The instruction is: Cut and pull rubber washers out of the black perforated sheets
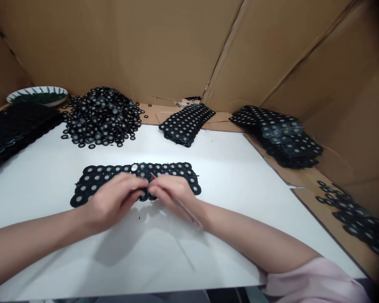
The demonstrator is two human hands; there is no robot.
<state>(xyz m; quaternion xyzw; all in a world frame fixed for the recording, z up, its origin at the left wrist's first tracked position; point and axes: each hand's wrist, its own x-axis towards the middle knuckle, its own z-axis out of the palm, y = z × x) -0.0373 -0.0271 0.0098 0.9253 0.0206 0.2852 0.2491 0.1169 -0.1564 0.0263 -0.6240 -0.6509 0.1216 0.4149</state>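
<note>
A black sheet of joined rings with pale centres (93,188) lies across the white table in front of me. My left hand (113,195) is closed in a pinch over the sheet's middle, near its front edge. Whatever is between those fingertips is hidden. Close beside it, my right hand (173,191) is closed around a thin, slender tool (189,215), whose rear end sticks out under the palm toward the wrist. Fingers cover most of this tool, so its exact kind is unclear. The fingertips of both hands nearly meet above the sheet.
Behind the sheet sits a heap of loose black rings (102,115). Stacked ring sheets stand at the back (188,122), right (278,134) and left (19,126). A patterned bowl (38,90) is at back left. More ring pieces (360,221) lie far right. Cardboard walls (177,46) enclose the table (233,168).
</note>
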